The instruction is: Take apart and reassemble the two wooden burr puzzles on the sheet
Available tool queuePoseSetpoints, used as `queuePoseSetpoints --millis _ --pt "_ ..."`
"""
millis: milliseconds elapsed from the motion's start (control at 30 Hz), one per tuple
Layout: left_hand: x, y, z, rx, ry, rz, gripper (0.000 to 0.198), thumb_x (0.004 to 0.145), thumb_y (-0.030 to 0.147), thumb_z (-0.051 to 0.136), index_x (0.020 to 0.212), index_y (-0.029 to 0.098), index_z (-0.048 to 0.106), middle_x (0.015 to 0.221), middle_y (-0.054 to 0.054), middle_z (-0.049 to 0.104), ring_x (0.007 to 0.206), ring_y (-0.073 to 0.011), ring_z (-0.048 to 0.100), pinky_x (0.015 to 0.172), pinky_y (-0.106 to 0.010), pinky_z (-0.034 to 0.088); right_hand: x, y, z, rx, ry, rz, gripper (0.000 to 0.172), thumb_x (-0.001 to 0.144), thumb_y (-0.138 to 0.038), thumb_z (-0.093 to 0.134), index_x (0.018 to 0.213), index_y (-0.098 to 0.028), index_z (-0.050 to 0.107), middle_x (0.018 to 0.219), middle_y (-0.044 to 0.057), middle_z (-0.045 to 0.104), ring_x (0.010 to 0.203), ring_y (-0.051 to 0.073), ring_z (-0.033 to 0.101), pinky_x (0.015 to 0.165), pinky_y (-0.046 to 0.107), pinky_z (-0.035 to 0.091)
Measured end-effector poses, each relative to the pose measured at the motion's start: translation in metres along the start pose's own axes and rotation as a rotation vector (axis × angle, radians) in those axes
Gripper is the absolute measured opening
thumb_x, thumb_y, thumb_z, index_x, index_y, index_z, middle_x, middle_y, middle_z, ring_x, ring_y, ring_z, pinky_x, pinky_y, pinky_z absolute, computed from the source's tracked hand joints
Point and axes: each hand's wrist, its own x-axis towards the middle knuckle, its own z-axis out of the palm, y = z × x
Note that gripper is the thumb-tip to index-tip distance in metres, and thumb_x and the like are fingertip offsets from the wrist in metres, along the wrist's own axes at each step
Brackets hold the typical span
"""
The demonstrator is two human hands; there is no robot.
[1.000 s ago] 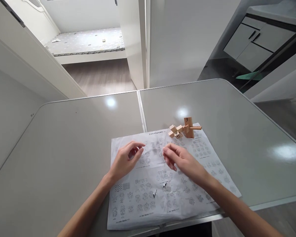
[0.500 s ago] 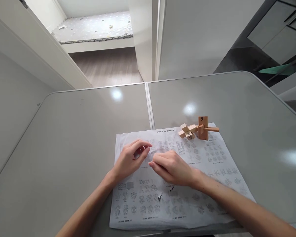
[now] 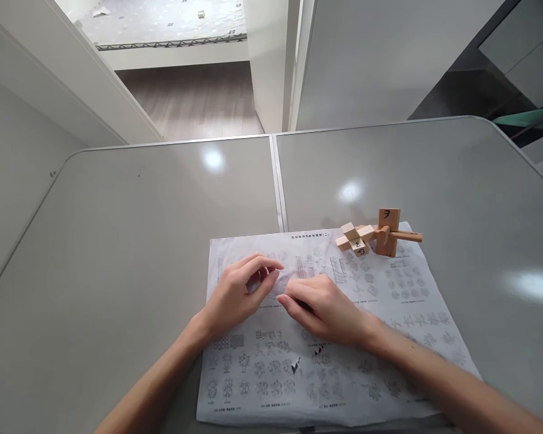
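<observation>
My left hand (image 3: pixel 244 289) rests on a large printed paper sheet (image 3: pixel 271 416), its fingers loosely curved and a gap left between thumb and forefinger. Nothing shows between them. Just to its right lies my right hand (image 3: pixel 323 307), fingers curled in and thumb along the side; no object shows in it. The two hands are close but apart. At the sheet's upper right are two wooden interlocking puzzles: a pale burr puzzle (image 3: pixel 356 239) marked with figures, and beside it a darker wooden cross puzzle (image 3: pixel 388 234) with an upright slab and a bar through it.
The sheet carries rows of small puzzle diagrams and has small tears near its lower middle. Under it is a grey table (image 3: pixel 117 253) with a metal seam strip (image 3: pixel 278 181). Beyond the far edge are a doorway, wooden floor (image 3: pixel 190 99) and a bed (image 3: pixel 163 24).
The camera view has tilted down and shifted slightly, so the table edge sits higher in the picture. My hands and the wooden puzzles keep their places on the sheet.
</observation>
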Motion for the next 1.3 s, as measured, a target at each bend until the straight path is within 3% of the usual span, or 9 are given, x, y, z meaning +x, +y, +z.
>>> queuePoseSetpoints --millis 367,900,1300 --pt "0.0013 -0.0010 0.0003 0.004 0.001 0.013 0.013 0.107 0.021 0.059 0.108 0.022 0.072 0.093 -0.002 0.073 0.069 -0.0118 0.059 0.065 -0.026 0.048 0.0002 -0.0007 -0.0001 0.037 -0.002 0.016 0.040 0.108 -0.028 0.046 0.073 -0.025 0.028 0.063 -0.005 0.040 0.054 0.012 0.033 0.055 0.031 0.024" --pt "-0.0010 -0.0026 0.0011 0.010 0.003 0.056 0.014 0.107 0.018 0.057 0.108 0.022 0.071 0.094 -0.001 0.073 0.073 -0.0123 0.063 0.068 -0.027 0.050 0.0003 -0.0008 0.0018 -0.035 0.038 -0.072 0.040 0.108 -0.021 0.048 0.075 -0.025 0.027 0.063 -0.006 0.037 0.054 0.011 0.031 0.053 0.028 0.026" --pt "0.0004 0.0005 -0.0021 -0.025 0.024 0.023 0.014 0.105 0.016 0.060 0.105 0.022 0.072 0.091 0.001 0.073 0.067 -0.0102 0.054 0.063 -0.024 0.045 0.0001 -0.0007 0.0031 -0.057 0.073 -0.095 0.040 0.108 -0.019 0.048 0.074 -0.024 0.028 0.064 -0.007 0.033 0.054 0.010 0.029 0.052 0.028 0.025"
